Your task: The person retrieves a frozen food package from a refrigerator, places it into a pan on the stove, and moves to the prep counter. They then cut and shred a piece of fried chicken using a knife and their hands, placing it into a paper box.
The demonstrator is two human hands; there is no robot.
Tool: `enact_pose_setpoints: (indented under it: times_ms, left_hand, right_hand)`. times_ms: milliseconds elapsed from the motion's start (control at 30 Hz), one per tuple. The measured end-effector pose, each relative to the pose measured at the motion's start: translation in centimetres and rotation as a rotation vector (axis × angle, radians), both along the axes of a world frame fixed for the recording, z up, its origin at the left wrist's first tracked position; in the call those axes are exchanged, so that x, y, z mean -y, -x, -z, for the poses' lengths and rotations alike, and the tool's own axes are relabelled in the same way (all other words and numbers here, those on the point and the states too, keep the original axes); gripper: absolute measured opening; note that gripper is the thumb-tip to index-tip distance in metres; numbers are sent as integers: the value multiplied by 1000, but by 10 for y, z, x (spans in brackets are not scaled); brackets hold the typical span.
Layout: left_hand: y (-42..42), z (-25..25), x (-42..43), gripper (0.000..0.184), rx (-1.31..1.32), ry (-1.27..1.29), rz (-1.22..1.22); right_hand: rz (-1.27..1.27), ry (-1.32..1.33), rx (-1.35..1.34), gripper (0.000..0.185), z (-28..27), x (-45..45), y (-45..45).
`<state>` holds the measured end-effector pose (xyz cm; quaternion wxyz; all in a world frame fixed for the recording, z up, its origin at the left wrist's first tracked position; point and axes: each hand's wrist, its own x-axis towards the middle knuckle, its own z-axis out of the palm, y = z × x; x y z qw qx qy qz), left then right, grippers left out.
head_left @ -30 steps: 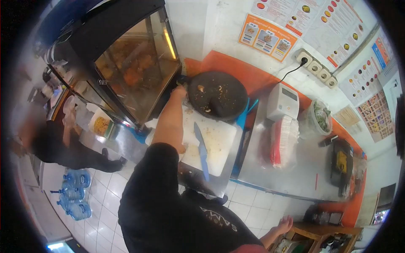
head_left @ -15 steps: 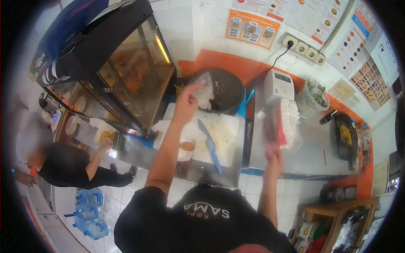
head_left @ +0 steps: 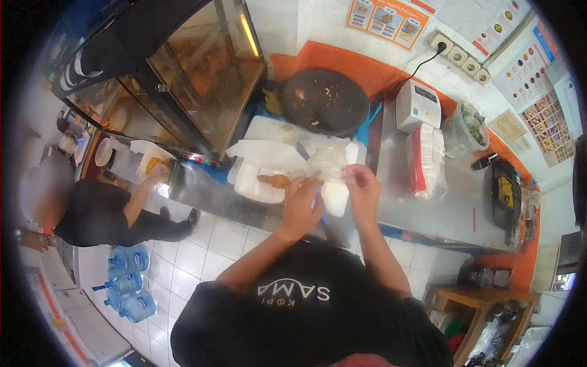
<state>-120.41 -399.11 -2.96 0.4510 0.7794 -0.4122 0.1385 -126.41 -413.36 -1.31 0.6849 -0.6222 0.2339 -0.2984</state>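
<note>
Over the white cutting board (head_left: 335,199), a thin, crumpled clear plastic bag (head_left: 328,158) is stretched between my two hands. My left hand (head_left: 302,207) pinches its left side, and my right hand (head_left: 362,186) has its right edge between curled fingers. Just left of my left hand lies an open white takeaway box (head_left: 252,183), lined with paper and holding a brown fried piece (head_left: 276,181). The blue-handled knife on the board is mostly hidden behind my hands and the bag. Beyond them sits a wide dark stone mortar (head_left: 327,103) with food bits in it.
A glass display warmer (head_left: 202,79) rises at the left. On the right counter are a white printer (head_left: 418,107), a red-and-white pack (head_left: 426,162), a tub of greens (head_left: 466,125) and a black tray (head_left: 504,196). A co-worker (head_left: 92,211) stands left, hand near another box.
My left hand has come back from the mortar with the clear plastic, and my right hand has moved left from beside the red-and-white pack. Both now hold the plastic. The view has shifted.
</note>
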Motion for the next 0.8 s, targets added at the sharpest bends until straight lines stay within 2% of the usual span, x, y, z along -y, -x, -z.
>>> enact_pose_setpoints:
  times_ms: [67,133,167,200,267,333,367,433,467,567,600,667,800]
  left_hand:
    - [4,-5,-4,23,-31,23,-49]
    - [1,-12,-4,32,134,17,-120]
    - [-1,-9,-4,32,129,11,-118]
    - [-3,-6,-1,33,156,55,-54]
    - [-5,-3,3,34,182,91,3]
    - [2,1,12,32,-416,94,40]
    - [4,4,20,32,-429,88,23]
    - [4,12,36,26,-1082,660,172]
    - [1,20,38,26,-1093,659,156]
    - [-4,31,38,36,-1482,756,444]
    - [-5,32,36,36,-1487,759,442]
    - [-3,31,29,40,-1906,951,776]
    - [8,33,32,52,-1798,989,723]
  right_hand:
    - [22,360,16,13,0,-14,2]
    - [42,400,-16,17,-3,-23,6]
    - [45,501,-12,18,-2,-24,6]
    - [46,602,-7,21,-1,-25,7]
    - [29,597,-4,22,-5,-30,13]
    - [-6,586,-7,24,-4,-34,16]
    - [-36,579,-3,24,-2,-34,18]
    - [-22,665,-47,24,3,-34,24]
    - [-34,657,-58,24,9,-32,29]
    - [-20,568,-142,23,22,-30,42]
    - [-23,569,-147,23,22,-31,42]
    - [-97,559,-159,23,23,-33,46]
    - [-239,552,-159,24,18,-37,45]
